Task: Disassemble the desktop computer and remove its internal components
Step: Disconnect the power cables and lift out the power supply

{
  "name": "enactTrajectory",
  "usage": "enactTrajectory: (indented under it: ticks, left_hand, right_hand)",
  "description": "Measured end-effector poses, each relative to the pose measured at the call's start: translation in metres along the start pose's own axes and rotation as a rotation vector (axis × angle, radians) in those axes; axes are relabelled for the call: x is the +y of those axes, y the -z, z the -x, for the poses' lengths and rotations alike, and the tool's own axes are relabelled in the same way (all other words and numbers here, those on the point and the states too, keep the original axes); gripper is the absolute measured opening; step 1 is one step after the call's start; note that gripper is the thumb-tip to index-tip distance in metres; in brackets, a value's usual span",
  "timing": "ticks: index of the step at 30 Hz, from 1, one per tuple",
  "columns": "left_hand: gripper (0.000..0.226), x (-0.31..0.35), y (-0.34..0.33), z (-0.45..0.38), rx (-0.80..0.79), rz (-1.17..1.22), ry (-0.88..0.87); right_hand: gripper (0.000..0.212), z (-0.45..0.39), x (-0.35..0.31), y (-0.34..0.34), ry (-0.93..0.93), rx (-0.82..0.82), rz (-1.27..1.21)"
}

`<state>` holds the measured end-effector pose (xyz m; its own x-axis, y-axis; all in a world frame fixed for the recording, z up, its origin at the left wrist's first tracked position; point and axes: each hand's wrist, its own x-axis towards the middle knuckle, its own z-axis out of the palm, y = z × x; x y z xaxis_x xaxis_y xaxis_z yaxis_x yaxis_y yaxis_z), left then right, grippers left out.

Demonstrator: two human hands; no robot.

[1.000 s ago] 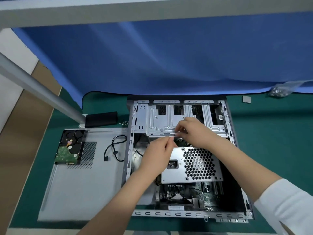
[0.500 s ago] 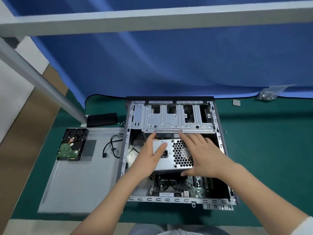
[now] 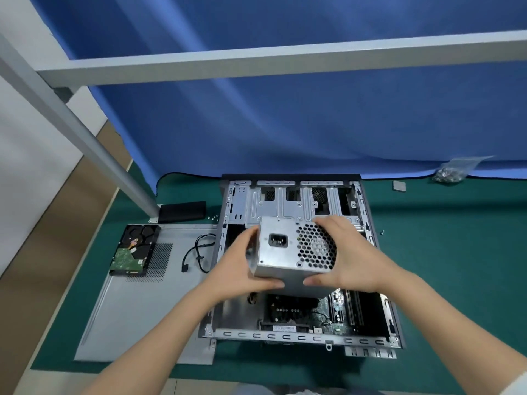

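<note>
The open desktop case (image 3: 368,340) lies flat on the green mat. A silver power supply (image 3: 281,258), with a black socket and a honeycomb grille, is raised above the case interior. My left hand (image 3: 242,266) grips its left side with the thumb under the near edge. My right hand (image 3: 350,258) grips its right side, fingers over the grille corner and thumb on the near face. The motherboard (image 3: 336,312) shows below, inside the case. A metal drive cage (image 3: 285,203) fills the far part of the case.
The removed side panel (image 3: 137,315) lies left of the case with a hard drive (image 3: 134,249) and a black cable (image 3: 196,252) on it. A black strip (image 3: 182,210), loose screws (image 3: 213,217), a bag of screws (image 3: 453,171) and a small grey pad (image 3: 399,186) sit around.
Both hands moved from the far edge of the power supply onto its sides, took hold of it and lifted it up out of the case toward me.
</note>
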<state>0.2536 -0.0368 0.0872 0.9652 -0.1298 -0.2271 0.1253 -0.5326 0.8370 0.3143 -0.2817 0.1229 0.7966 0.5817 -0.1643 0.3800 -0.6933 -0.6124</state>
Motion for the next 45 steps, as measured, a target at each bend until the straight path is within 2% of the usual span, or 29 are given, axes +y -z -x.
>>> enactTrajectory:
  ticks: [3, 5, 8, 10, 12, 16, 18, 20, 24, 27, 29, 31, 33, 35, 37, 38, 41, 45]
  left_hand:
    - [0.114, 0.017, 0.008, -0.008, 0.089, 0.172, -0.006]
    - [0.117, 0.030, 0.012, -0.015, 0.168, 0.301, 0.017]
    - [0.107, 0.043, 0.020, -0.025, 0.251, 0.453, 0.015]
    - [0.097, 0.045, 0.024, -0.029, 0.252, 0.580, 0.021]
    - [0.085, 0.045, 0.027, -0.031, 0.239, 0.751, 0.041]
    - [0.073, 0.050, 0.034, -0.036, 0.165, 0.968, 0.086]
    - [0.072, 0.054, 0.042, -0.041, 0.090, 0.996, 0.098]
    - [0.077, 0.060, 0.049, -0.047, 0.026, 0.958, 0.130]
    - [0.082, 0.059, 0.047, -0.056, 0.035, 0.814, 0.192]
    - [0.111, 0.045, 0.037, -0.049, 0.018, 0.656, 0.179]
    - [0.120, 0.029, 0.030, -0.037, -0.063, 0.509, 0.174]
    - [0.108, 0.013, 0.022, -0.023, -0.158, 0.336, 0.217]
    - [0.081, 0.004, 0.010, -0.013, -0.203, 0.176, 0.254]
    - [0.056, -0.005, -0.002, -0.011, -0.119, 0.101, 0.229]
    - [0.020, -0.009, -0.011, -0.012, 0.013, 0.038, 0.182]
    - [0.012, -0.011, -0.012, -0.011, 0.054, -0.001, 0.159]
    - [0.019, -0.018, -0.008, -0.005, 0.107, -0.116, 0.120]
    - [0.014, -0.030, -0.004, 0.006, 0.083, -0.099, 0.124]
  right_hand:
    - [0.118, -0.011, -0.007, 0.024, 0.005, 0.047, -0.115]
    - [0.108, -0.017, -0.006, 0.034, -0.003, 0.101, -0.253]
    - [0.094, -0.020, 0.004, 0.033, -0.054, 0.201, -0.635]
    - [0.100, -0.018, 0.009, 0.023, -0.098, 0.235, -0.940]
    - [0.109, -0.015, 0.013, 0.009, -0.108, 0.181, -1.149]
    - [0.099, -0.016, 0.010, -0.003, -0.094, -0.023, -1.100]
    - [0.101, -0.021, 0.007, -0.002, -0.127, -0.052, -1.089]
    - [0.096, -0.026, 0.003, -0.003, -0.161, 0.029, -1.113]
    - [0.079, -0.031, 0.000, -0.008, -0.250, 0.245, -1.207]
    - [0.084, -0.028, 0.007, -0.006, -0.344, 0.338, -1.273]
    - [0.087, -0.025, 0.014, -0.003, -0.372, 0.339, -1.315]
    - [0.068, -0.021, 0.017, 0.003, -0.340, 0.346, -1.342]
    - [0.059, -0.019, 0.019, 0.007, -0.323, 0.379, -1.368]
    - [0.066, -0.017, 0.022, 0.010, -0.331, 0.398, -1.363]
    - [0.075, -0.016, 0.023, 0.009, -0.337, 0.389, -1.328]
    - [0.078, -0.015, 0.023, 0.009, -0.342, 0.373, -1.303]
    - [0.074, -0.014, 0.025, 0.005, -0.335, 0.340, -1.265]
    - [0.066, -0.017, 0.029, -0.007, -0.415, 0.378, -1.253]
